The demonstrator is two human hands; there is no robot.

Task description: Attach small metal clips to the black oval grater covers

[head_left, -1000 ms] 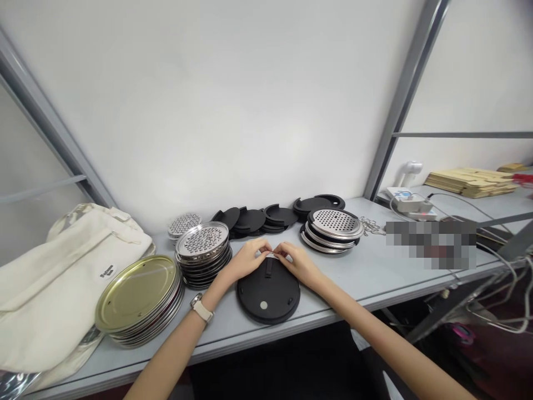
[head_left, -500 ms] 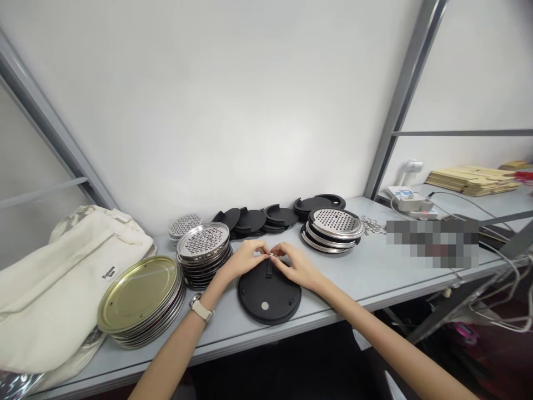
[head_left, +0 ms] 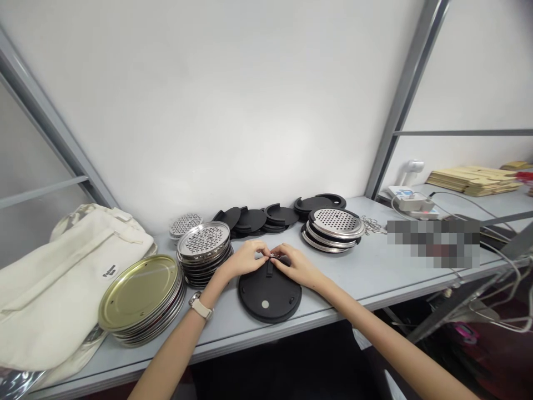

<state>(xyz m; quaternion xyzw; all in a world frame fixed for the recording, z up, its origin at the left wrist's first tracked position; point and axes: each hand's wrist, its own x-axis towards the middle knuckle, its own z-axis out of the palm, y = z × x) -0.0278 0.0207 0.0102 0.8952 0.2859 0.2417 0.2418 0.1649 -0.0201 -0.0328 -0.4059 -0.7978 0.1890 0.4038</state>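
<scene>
A round black disc (head_left: pixel 266 297) lies flat near the table's front edge, with a light dot and a short raised strip on its face. At its far rim, my left hand (head_left: pixel 250 258) pinches a small silvery metal piece (head_left: pixel 274 255) between thumb and fingers. My right hand (head_left: pixel 293 266) is closed on the same piece from the other side, fingertips almost touching the left ones. The fingers cover most of this piece, so its shape is unclear. Left of the disc stands a stack of perforated metal plates (head_left: pixel 204 241).
A stack of gold-topped round plates (head_left: pixel 139 294) and a cream cloth bag (head_left: pixel 70 278) are at left. Black notched discs (head_left: pixel 250 220) line the wall. Right are stacked perforated plates (head_left: pixel 335 222), loose wire pieces (head_left: pixel 372 225), a power strip (head_left: pixel 420 211) and metal posts (head_left: pixel 400 105).
Both hands stay at the disc's far rim with only small finger shifts. More of the silvery piece shows between the fingertips now.
</scene>
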